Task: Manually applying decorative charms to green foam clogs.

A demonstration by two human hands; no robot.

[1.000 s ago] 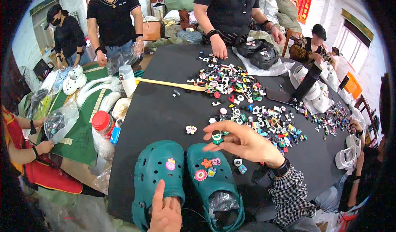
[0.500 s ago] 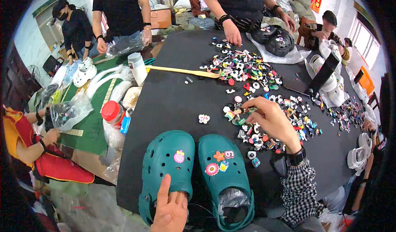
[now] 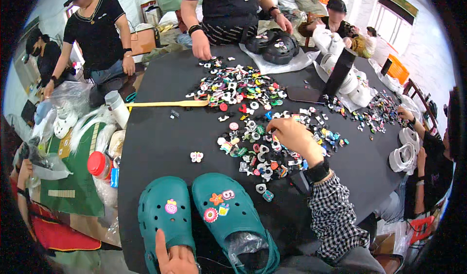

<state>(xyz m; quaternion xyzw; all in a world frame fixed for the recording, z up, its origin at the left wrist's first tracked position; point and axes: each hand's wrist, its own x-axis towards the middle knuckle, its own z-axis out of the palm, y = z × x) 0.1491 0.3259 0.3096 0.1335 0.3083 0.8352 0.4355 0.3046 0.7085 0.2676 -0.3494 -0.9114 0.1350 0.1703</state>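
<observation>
Two teal clogs lie side by side at the near edge of a black table (image 3: 160, 137). The left clog (image 3: 163, 215) carries one pink charm. The right clog (image 3: 231, 215) bears several charms and has clear plastic stuffed in its heel. My left hand (image 3: 176, 257) rests on the heel of the left clog with a finger stretched forward. My right hand (image 3: 294, 137), in a checked sleeve with a black wristband, reaches into a spread of small coloured shoe charms (image 3: 258, 150), fingertips down among them. A lone pale butterfly charm (image 3: 196, 156) lies apart.
A bigger heap of charms (image 3: 238, 86) and a yellow strip (image 3: 168, 103) lie farther back. Black clogs (image 3: 275, 45) sit on plastic at the far edge, white clogs (image 3: 404, 157) at the right. Other people stand or sit around the table. A red-lidded jar (image 3: 98, 163) stands at the left.
My right hand has moved away from the teal clogs and forward into the pile of charms. My left hand has stayed on the left clog. The view has shifted closer to the table.
</observation>
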